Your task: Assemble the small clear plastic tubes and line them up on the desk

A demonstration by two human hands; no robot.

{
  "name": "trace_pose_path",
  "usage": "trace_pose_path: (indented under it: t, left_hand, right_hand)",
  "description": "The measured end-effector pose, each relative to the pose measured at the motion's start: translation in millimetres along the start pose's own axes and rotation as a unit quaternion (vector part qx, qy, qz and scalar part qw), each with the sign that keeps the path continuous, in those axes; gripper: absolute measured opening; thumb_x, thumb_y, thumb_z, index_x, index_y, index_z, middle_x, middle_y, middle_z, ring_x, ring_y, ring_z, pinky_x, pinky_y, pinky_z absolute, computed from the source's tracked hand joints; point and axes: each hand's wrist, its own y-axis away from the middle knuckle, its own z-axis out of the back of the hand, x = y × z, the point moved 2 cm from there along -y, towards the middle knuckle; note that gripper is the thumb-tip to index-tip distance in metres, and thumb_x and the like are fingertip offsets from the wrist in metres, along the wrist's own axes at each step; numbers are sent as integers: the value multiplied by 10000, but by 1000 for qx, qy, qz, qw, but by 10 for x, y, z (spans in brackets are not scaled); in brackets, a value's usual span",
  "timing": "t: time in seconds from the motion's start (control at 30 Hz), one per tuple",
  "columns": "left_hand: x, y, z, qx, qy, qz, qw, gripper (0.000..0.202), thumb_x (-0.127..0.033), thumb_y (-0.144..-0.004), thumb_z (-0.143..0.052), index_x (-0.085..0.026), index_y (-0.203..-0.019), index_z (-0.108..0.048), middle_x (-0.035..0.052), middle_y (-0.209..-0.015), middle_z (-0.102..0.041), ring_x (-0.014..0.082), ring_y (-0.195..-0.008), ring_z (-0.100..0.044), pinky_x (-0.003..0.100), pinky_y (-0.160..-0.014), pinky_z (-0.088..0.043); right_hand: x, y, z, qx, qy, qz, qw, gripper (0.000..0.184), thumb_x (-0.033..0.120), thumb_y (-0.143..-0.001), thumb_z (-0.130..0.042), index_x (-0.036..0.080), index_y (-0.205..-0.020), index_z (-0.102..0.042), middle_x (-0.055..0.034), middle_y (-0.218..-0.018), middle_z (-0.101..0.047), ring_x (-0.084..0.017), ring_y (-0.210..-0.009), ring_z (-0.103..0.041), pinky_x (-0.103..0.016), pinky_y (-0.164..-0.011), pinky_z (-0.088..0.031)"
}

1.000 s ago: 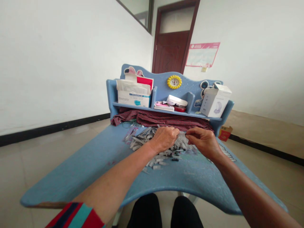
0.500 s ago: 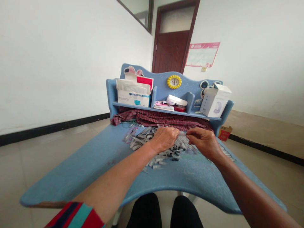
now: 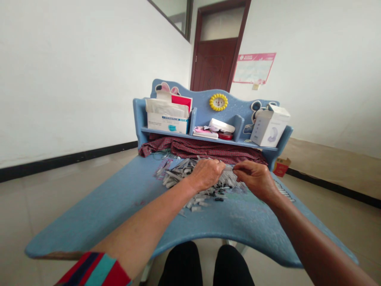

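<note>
My left hand point(image 3: 208, 173) is closed above the pile, its fingertips pinching a short translucent plastic tube point(image 3: 228, 168). The tube's other end meets the fingertips of my right hand point(image 3: 254, 178), whose thumb and forefinger are pressed together. Something small and dark shows at those right fingertips, too small to name. Beneath both hands spreads a heap of translucent plastic pieces point(image 3: 175, 178), partly covered by my left hand and forearm. Small black plastic pieces point(image 3: 219, 199) lie along its near edge.
The blue desk point(image 3: 125, 202) has a curved front edge. Behind the heap lies a folded checked cloth point(image 3: 202, 147). The shelf above bears a mask box point(image 3: 166, 122), a white case point(image 3: 222, 126) and a white carton point(image 3: 269, 128). A yellow clock point(image 3: 218, 102) is on the backboard.
My right fingertips have shifted very slightly toward the left hand, and the dark bit between them shows less. My left hand is nearly still.
</note>
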Motion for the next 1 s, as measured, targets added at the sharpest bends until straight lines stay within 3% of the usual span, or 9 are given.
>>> trace_pose_path:
  t: [0.67, 0.83, 1.0]
  left_hand:
    - [-51, 3, 34, 1, -23, -22, 1000, 190, -200, -867, -420, -150, -862, -603, 75, -779, -664, 215, -696, -642, 285, -558, -463]
    - [-78, 12, 50, 5, -28, -41, 999, 184, -198, -855, -440, -144, -833, -614, 82, -744, -665, 198, -657, -635, 264, -544, -447]
    - [-82, 14, 21, 4, -23, -58, 998, 164, -194, -839, -463, -152, -843, -622, 75, -749, -672, 193, -655, -632, 255, -535, -444]
  right_hand:
    - [64, -29, 10, 10, 80, 67, 995, 143, 177, -765, -531, 164, -724, -667, -27, -690, -647, -139, -628, -600, -239, -602, -436]
    - [27, -43, 26, 72, 56, 24, 996, 137, 204, -765, -530, 164, -701, -645, -4, -592, -617, -121, -514, -574, -221, -513, -416]
    - [-58, -34, 3, 91, -38, -54, 994, 131, 232, -753, -559, 154, -838, -620, 33, -495, -568, -115, -432, -549, -211, -458, -412]
